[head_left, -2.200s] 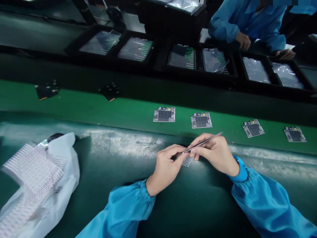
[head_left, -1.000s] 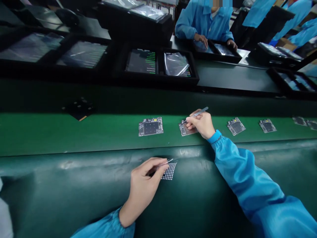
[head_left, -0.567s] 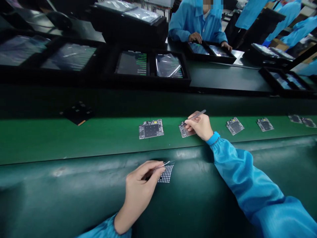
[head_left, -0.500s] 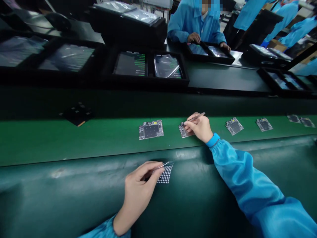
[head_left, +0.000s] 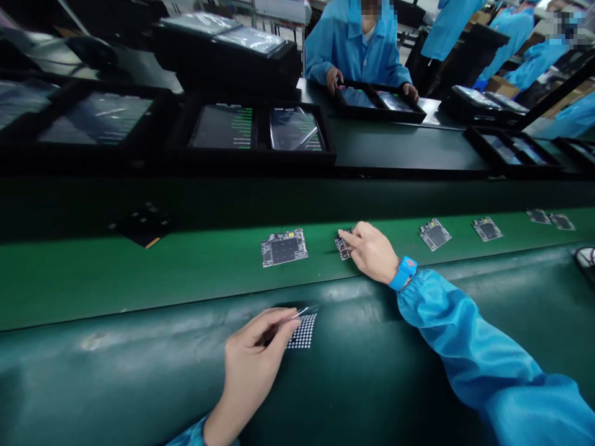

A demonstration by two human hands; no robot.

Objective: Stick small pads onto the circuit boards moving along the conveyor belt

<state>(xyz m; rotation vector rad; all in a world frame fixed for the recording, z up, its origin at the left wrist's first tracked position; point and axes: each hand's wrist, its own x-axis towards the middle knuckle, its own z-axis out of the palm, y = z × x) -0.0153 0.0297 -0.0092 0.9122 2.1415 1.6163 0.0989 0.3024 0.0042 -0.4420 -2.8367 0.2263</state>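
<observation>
My left hand (head_left: pixel 255 359) pinches a clear sheet of small white round stickers (head_left: pixel 303 331) between thumb and fingers, low over the green mat. On the green belt, my right hand (head_left: pixel 374 251) has its index finger stretched onto a small circuit board (head_left: pixel 343 244), covering much of it. A thin tool, seemingly the tweezers (head_left: pixel 346 249), pokes out leftward from under that hand, mostly hidden. To the left, another circuit board (head_left: pixel 284 248) with a grey plate and a yellow square lies flat.
More circuit boards (head_left: pixel 434 234) lie along the belt to the right. A dark board (head_left: pixel 145 224) sits at left. Black trays (head_left: pixel 260 155) with bagged screens stand behind the belt. A person in blue (head_left: pixel 353 52) across the line holds another tray (head_left: pixel 379 110).
My right hand has turned from holding the tweezers up to laying its index finger on the board. My left hand keeps its sticker sheet. The person opposite shifted their hand to the tray's side.
</observation>
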